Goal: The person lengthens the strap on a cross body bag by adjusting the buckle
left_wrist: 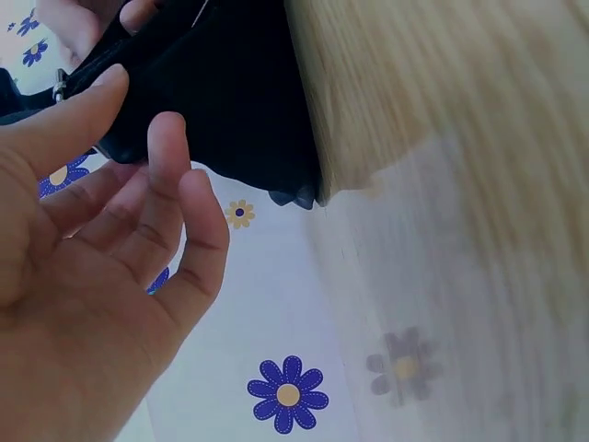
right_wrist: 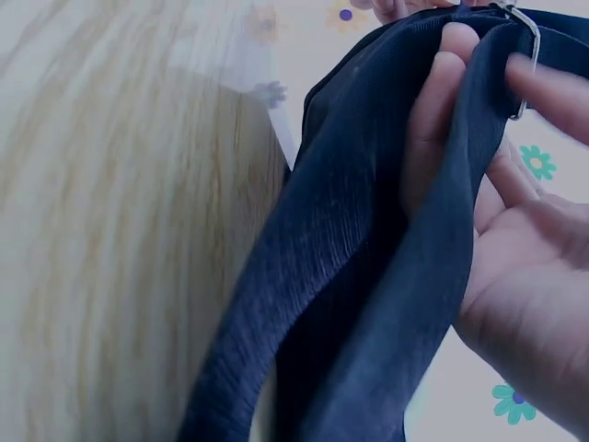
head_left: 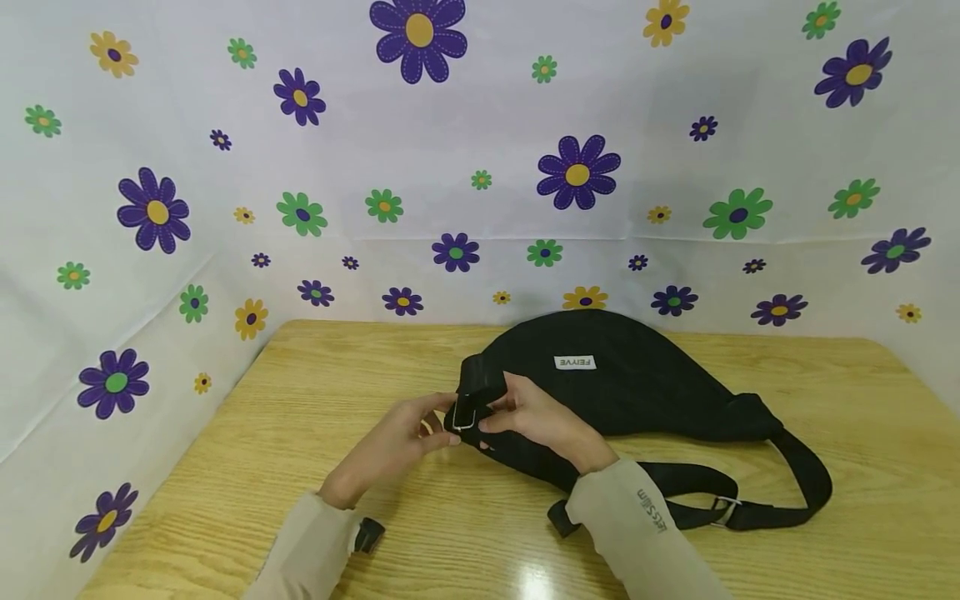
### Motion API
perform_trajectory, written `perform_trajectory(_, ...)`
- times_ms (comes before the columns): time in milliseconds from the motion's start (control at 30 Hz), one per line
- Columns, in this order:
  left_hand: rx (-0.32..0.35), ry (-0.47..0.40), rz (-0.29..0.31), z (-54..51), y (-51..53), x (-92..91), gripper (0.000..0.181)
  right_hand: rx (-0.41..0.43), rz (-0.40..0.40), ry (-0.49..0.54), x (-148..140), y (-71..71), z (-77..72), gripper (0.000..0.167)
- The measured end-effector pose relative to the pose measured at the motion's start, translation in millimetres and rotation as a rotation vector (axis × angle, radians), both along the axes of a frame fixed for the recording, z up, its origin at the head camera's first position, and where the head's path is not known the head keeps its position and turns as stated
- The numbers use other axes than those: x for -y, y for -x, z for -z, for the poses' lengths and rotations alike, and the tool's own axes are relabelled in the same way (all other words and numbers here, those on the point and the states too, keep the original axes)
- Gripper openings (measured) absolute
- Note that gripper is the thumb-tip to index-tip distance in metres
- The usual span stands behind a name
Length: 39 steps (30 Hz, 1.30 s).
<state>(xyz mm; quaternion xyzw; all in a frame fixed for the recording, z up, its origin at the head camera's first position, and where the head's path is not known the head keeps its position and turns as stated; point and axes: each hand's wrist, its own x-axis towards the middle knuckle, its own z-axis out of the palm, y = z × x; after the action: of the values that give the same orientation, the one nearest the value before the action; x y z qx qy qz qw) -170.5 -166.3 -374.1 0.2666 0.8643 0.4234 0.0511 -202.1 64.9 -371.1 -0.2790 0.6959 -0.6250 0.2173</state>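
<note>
A black bag (head_left: 630, 392) with a small white label lies on the wooden table, its left end lifted between the two hands. There a black strap (head_left: 480, 375) passes through a metal buckle (head_left: 463, 427). The left hand (head_left: 397, 446) pinches the edge by the buckle between thumb and fingers; in the left wrist view this hand (left_wrist: 120, 221) has its other fingers bent loosely below the fabric. From the other side, the right hand (head_left: 543, 417) grips the strap. The right wrist view has that hand (right_wrist: 525, 221) with strap between its fingers, near the metal buckle (right_wrist: 532, 64).
The bag's long strap (head_left: 806, 475) loops at the right, with a metal slider (head_left: 724, 510). A black strap end (head_left: 561, 518) lies by the right sleeve, and a small black object (head_left: 369, 535) is at the left sleeve. Behind the table (head_left: 225, 500) hangs a flowered cloth (head_left: 480, 150).
</note>
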Motion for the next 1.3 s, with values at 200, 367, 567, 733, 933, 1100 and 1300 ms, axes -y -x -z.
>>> perform_trajectory(200,0.015,-0.002,-0.008,1.5,-1.3,2.0,0.048,-0.043,-0.075,0.016,7.6,-1.8,-0.8,0.036)
perform_trajectory(367,-0.010,0.021,-0.017,4.5,-3.1,3.9,0.044,-0.192,-0.085,0.011,18.4,-4.3,2.0,0.021)
perform_trajectory(567,-0.044,0.023,-0.001,3.9,-3.2,3.7,0.041,-0.301,0.041,-0.136,20.1,-10.2,-0.6,0.020)
perform_trajectory(733,-0.052,0.030,0.004,2.1,-2.7,3.4,0.039,-0.319,0.067,-0.198,19.8,-13.2,-5.4,0.025)
perform_trajectory(933,-0.035,0.034,0.004,1.4,-2.6,0.9,0.041,-0.383,0.056,-0.204,15.6,-12.4,-10.3,0.026)
perform_trajectory(1100,-0.024,0.022,0.016,3.0,-2.4,-0.4,0.040,-0.422,0.046,-0.217,10.2,-11.0,-12.5,0.022)
perform_trajectory(1300,-0.006,0.005,0.034,4.2,-2.3,-1.2,0.040,-0.413,0.040,-0.238,3.4,-11.2,-15.1,0.027)
